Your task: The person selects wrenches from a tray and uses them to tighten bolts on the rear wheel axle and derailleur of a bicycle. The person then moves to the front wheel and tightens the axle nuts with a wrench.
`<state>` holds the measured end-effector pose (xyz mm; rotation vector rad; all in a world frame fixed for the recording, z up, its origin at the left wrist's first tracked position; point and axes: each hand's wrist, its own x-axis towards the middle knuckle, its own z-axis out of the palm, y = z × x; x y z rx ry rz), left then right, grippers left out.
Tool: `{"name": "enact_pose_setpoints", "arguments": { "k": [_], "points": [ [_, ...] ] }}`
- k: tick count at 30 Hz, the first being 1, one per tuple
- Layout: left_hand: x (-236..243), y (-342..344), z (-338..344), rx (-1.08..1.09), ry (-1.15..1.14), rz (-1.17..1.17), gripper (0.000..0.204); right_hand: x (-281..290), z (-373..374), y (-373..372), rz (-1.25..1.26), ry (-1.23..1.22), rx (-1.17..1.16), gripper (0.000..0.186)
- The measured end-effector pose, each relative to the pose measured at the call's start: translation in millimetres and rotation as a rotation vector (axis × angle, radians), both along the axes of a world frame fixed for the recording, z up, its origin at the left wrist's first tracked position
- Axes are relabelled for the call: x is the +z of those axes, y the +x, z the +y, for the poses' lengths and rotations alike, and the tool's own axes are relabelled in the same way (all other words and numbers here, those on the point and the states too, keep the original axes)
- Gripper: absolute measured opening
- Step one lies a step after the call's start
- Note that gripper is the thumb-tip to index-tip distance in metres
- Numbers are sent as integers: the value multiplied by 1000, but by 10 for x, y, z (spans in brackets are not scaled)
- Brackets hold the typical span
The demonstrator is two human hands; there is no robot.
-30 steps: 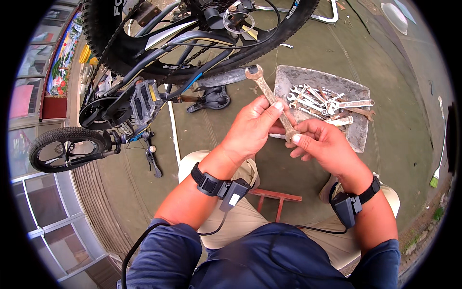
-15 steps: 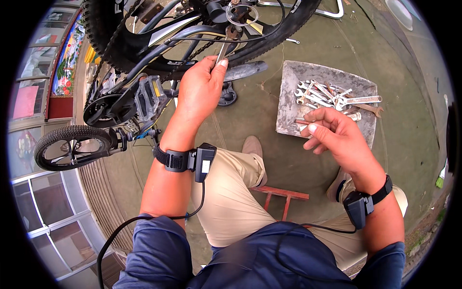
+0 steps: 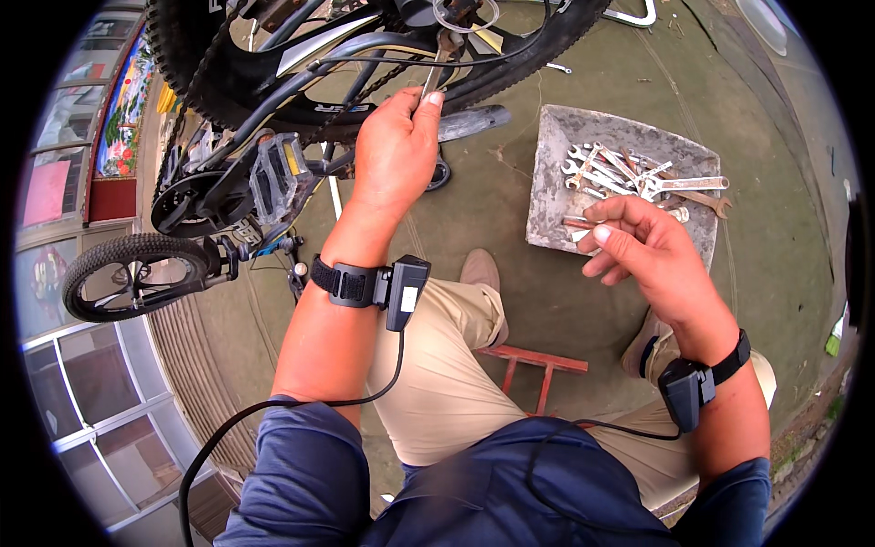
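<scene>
My left hand (image 3: pixel 396 155) is closed round a worn open-ended wrench (image 3: pixel 443 60), whose upper head is at the hub area of the bicycle's large black wheel (image 3: pixel 533 64), beside a silver ring-shaped part (image 3: pixel 465 25); whether it is seated on a nut I cannot tell. My right hand (image 3: pixel 638 251) hangs open with curled, parted fingers and nothing visible held. It is over the near part of a grey, scuffed tray (image 3: pixel 556 146) full of several wrenches (image 3: pixel 684 182). The clear pedal (image 3: pixel 281 178) is to the left of my left hand.
The bicycle's other wheel (image 3: pixel 102 308) is at the left. A red metal frame (image 3: pixel 547 367) lies between my legs on the green mat (image 3: pixel 483 210). A silver bent tube (image 3: pixel 638 18) is at the back. Windows and a colourful picture panel (image 3: pixel 122 137) line the left side.
The wrench has moved from between both hands up to the wheel's hub area in my left hand. My right hand has let go of it and shifted rightward, nearer the tray.
</scene>
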<state>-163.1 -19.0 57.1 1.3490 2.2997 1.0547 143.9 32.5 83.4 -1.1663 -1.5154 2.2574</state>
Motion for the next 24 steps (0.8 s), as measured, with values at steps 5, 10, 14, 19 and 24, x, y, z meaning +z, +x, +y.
{"name": "enact_pose_setpoints", "arguments": {
  "k": [5,10,14,19,24],
  "points": [
    [-66,7,-7,17,-15,77,33,-18,21,35,12,16,-13,28],
    [-23,55,20,32,-45,105,34,-31,12,40,16,19,-24,28],
    [-49,86,34,30,-15,113,32,9,27,28,12,-2,-23,35],
    [-124,68,52,17,34,123,33,-15,9,36,23,-6,-33,29],
    [-85,91,71,14,31,137,34,23,19,16,21,-27,-40,32]
  ]
}}
